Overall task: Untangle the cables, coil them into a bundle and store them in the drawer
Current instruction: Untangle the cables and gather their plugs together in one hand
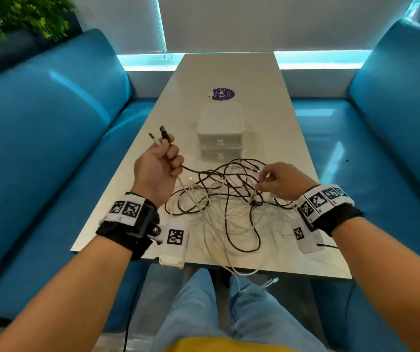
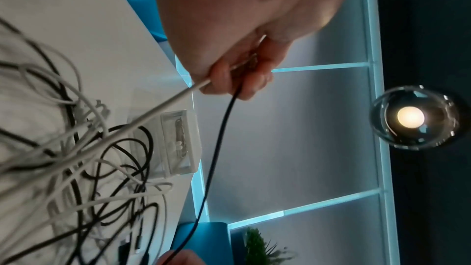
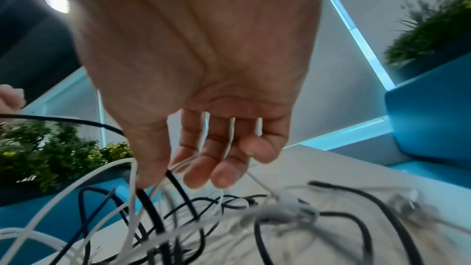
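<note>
A tangle of black and white cables (image 1: 225, 199) lies on the near half of the white table (image 1: 275, 118). My left hand (image 1: 171, 151) is raised over the table's left side and grips two cable ends, a white plug (image 1: 154, 140) and a black plug (image 1: 164, 133) sticking up from the fist. In the left wrist view the left hand (image 2: 237, 82) holds both strands taut towards the tangle (image 2: 76, 158). My right hand (image 1: 263, 182) pinches strands at the tangle's right side; in the right wrist view the right hand (image 3: 178, 176) has black and white cables between thumb and fingers. The white two-drawer unit (image 1: 220, 130) stands behind, both drawers closed.
A purple round sticker (image 1: 221, 94) lies beyond the drawer unit. Blue sofas (image 1: 51, 138) flank the table on both sides. One white cable end (image 1: 271, 282) hangs over the near table edge above my knees. A green plant (image 1: 13, 19) is at the far left.
</note>
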### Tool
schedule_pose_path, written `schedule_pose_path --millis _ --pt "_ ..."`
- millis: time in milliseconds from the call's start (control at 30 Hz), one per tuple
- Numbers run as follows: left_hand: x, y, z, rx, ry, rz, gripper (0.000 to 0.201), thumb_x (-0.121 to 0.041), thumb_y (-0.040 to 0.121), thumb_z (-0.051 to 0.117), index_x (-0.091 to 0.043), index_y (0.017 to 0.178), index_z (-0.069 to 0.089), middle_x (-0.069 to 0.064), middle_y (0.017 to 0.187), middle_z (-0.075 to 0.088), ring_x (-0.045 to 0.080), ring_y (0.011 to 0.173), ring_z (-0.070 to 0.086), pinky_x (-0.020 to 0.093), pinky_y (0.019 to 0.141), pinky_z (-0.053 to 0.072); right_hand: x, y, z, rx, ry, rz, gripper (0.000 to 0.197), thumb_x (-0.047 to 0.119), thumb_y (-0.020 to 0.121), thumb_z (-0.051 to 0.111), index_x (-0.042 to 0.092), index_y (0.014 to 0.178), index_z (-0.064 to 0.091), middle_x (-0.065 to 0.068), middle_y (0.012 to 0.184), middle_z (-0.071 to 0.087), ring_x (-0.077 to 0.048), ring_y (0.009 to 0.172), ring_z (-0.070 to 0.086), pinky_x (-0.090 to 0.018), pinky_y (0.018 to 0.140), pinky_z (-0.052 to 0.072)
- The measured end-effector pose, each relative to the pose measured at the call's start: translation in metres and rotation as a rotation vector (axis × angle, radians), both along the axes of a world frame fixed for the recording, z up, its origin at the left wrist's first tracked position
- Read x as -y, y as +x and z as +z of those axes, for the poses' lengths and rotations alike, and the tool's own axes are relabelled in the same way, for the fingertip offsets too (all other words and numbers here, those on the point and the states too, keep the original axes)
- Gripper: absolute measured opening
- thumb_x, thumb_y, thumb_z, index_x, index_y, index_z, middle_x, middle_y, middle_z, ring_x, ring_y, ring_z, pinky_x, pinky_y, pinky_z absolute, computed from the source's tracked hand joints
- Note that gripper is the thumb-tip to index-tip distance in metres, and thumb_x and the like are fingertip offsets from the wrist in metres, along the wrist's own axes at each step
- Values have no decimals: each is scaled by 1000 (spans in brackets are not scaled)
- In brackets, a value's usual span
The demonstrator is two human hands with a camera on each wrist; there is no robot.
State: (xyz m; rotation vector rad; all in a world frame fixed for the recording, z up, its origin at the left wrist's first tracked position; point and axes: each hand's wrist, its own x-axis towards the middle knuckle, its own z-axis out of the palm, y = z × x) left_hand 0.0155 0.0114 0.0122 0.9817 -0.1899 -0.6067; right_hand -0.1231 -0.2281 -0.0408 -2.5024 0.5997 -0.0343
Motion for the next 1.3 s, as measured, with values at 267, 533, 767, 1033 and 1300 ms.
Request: schedule_pose_path --millis 267,533,767,1033,1300 --pt "13 -23 -5 5 70 -176 26 -18 93 32 -13 89 58 -5 59 29 10 52 26 29 60 33 -42 6 51 281 103 108 29 31 89 64 29 117 62 -1 85 65 -9 72 58 -23 71 46" --pt "28 -46 1 94 209 -317 30 -28 101 32 -13 85 52 -2 62 28 11 52 28 29 58 33 -79 29 80 573 291 110 13 20 89 64 16 96 74 11 83 71 -3 80 65 -25 81 52" --pt "21 -46 2 -9 133 -503 21 -32 94 38 -16 84 48 -4 59 29 12 52 21 25 52 34 -81 19 83 506 474 230 7 9 89 65 5 93 63 -16 95 71 -24 88 69 -39 87 56" --pt "26 -51 1 93 75 -431 26 -27 100 36 -10 100 55 3 68 53 11 52 40 26 55 41 -84 18 88 566 529 189 12 7 87 67 6 99 68 -14 93 72 -27 85 70 -40 83 57" --pt "26 -52 -4 143 49 -421 29 -28 103 29 -8 108 49 -2 65 47 9 58 36 23 57 37 -85 19 81 631 624 137 14 4 85 69 13 95 69 -16 94 74 -29 90 71 -43 89 56"
